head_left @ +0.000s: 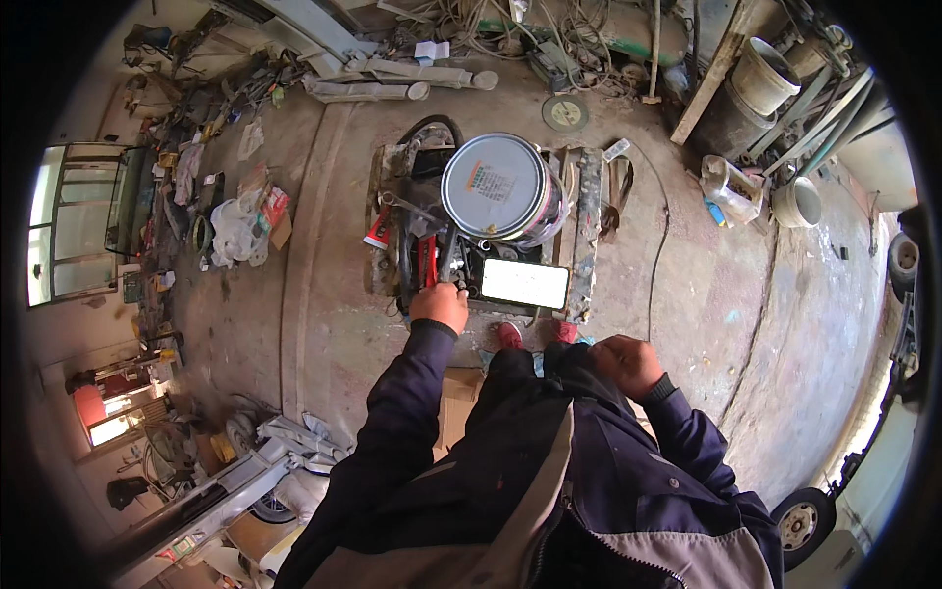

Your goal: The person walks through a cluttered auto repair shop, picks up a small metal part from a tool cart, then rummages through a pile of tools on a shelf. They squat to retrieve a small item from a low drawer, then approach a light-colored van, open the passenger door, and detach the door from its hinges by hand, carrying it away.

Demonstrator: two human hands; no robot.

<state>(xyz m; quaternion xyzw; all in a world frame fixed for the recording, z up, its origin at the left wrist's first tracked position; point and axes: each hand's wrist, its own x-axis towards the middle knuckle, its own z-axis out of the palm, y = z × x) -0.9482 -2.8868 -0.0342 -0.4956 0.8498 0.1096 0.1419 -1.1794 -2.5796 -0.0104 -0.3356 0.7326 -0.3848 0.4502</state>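
My left hand (440, 306) is closed at the near edge of a low, worn work stand (589, 226). A dark bar (448, 257) runs up from its fingers, but I cannot make out what tool it is. Beside this bar lies a red tool (427, 260), and a grey wrench-like piece (412, 208) slants above it. Over my right thigh, my right hand (628, 365) is curled in a loose fist, with nothing visible in it. A phone (525, 284) with a bright white screen lies on the stand's near side. Behind it stands a large lidded metal bucket (496, 187).
A red-and-white packet (378, 229) sits at the stand's left edge. Farther off are a round disc (565, 113), metal posts (392, 83), plastic bags (240, 226) and buckets (765, 79). A cable (667, 226) crosses the floor on the right. Cardboard (456, 402) lies near my legs.
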